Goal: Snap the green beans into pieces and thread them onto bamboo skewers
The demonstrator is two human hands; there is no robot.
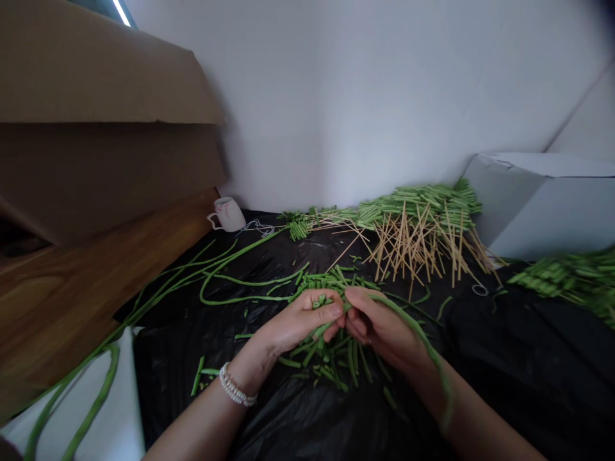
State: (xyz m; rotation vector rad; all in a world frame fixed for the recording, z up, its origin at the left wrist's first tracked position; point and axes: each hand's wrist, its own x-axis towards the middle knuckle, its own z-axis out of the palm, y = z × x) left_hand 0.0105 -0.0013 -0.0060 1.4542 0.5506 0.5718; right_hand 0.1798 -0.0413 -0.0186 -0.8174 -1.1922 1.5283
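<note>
My left hand is closed around a few cut pieces of long green bean, their ends poking out between thumb and fingers. Touching it, my right hand pinches a long green bean whose tail curves back over my right forearm. Below both hands lies a loose pile of short cut bean pieces on black plastic sheeting. Several uncut long beans stretch from the pile toward the left. My fingers hide where the bean meets the pieces.
Beans threaded on wooden skewers are heaped against the wall, with more bean pieces at the right. A white mug stands at the back left. Cardboard boxes rise on the left; a white box stands at the right.
</note>
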